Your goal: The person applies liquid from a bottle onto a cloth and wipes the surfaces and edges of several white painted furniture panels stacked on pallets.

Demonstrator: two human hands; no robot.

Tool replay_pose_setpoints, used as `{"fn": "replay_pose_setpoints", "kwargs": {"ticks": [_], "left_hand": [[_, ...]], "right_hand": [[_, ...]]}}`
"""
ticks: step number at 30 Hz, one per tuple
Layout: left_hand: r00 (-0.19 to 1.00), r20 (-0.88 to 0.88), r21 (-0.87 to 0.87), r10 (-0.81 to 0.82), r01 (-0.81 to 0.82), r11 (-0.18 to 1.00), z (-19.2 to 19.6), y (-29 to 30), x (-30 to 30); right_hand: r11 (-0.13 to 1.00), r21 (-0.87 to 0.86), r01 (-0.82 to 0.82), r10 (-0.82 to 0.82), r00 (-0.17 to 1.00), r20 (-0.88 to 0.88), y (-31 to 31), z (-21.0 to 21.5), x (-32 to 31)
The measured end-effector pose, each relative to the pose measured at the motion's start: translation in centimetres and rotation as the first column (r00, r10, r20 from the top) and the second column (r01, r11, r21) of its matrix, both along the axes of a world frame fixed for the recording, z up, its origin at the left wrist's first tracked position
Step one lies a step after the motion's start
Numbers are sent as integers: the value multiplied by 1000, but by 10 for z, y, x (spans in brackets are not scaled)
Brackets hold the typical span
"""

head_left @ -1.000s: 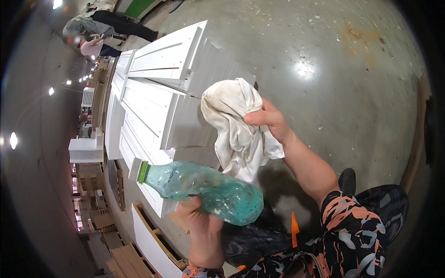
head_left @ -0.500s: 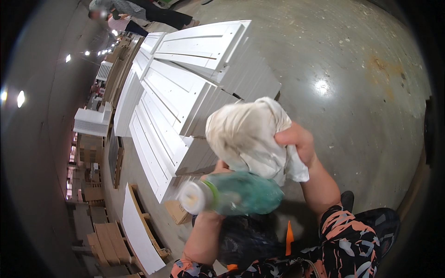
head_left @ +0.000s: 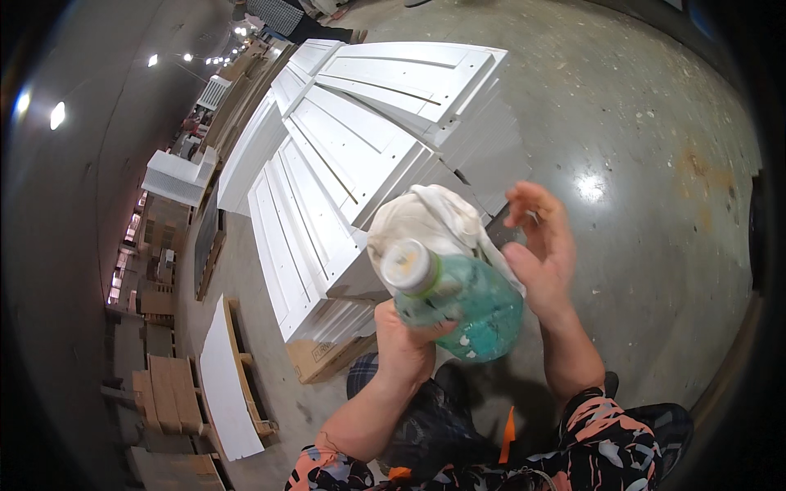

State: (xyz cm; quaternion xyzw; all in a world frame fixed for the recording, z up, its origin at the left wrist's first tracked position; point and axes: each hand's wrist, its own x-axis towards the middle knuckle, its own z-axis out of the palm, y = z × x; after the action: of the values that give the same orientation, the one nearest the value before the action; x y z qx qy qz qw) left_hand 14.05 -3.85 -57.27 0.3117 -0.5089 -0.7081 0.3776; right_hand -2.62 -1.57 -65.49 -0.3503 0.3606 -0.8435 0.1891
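Note:
My left hand (head_left: 403, 344) is wrapped round a translucent green plastic bottle (head_left: 483, 307), which tilts so that its white cap (head_left: 409, 266) points up and to the left. Behind the bottle hangs an off-white, stained rag (head_left: 438, 214), bunched up. What supports the rag on its far side is hidden by the bottle. At the right of both, my right hand (head_left: 544, 258) is open, its fingers apart and slightly curled. The right thumb lies close to the rag's edge; I cannot tell if it touches.
Ahead stand stacks of white panelled boards (head_left: 352, 151), the near one above a brown cardboard box (head_left: 327, 356). A white sheet on a wooden pallet (head_left: 229, 380) lies left on the concrete floor (head_left: 630, 270). Farther left are cardboard stacks (head_left: 173, 393). A person (head_left: 282, 16) stands at the far end.
My right hand has let go of the rag and opened. The bottle has swung more upright and to the right in my left hand. The view has shifted, moving the boards rightward.

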Motion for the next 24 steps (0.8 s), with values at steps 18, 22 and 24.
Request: {"fn": "replay_pose_setpoints", "kwargs": {"ticks": [18, 22, 24], "left_hand": [[992, -84, 36, 98, -96, 995, 13, -9, 3], [977, -66, 228, 202, -182, 956, 13, -21, 5], [984, -88, 104, 155, -146, 984, 12, -16, 7]], "right_hand": [[919, 131, -372, 370, 928, 40, 24, 3, 1], [990, 136, 36, 1, 965, -264, 31, 22, -35], [968, -34, 249, -225, 799, -558, 27, 37, -43]]}}
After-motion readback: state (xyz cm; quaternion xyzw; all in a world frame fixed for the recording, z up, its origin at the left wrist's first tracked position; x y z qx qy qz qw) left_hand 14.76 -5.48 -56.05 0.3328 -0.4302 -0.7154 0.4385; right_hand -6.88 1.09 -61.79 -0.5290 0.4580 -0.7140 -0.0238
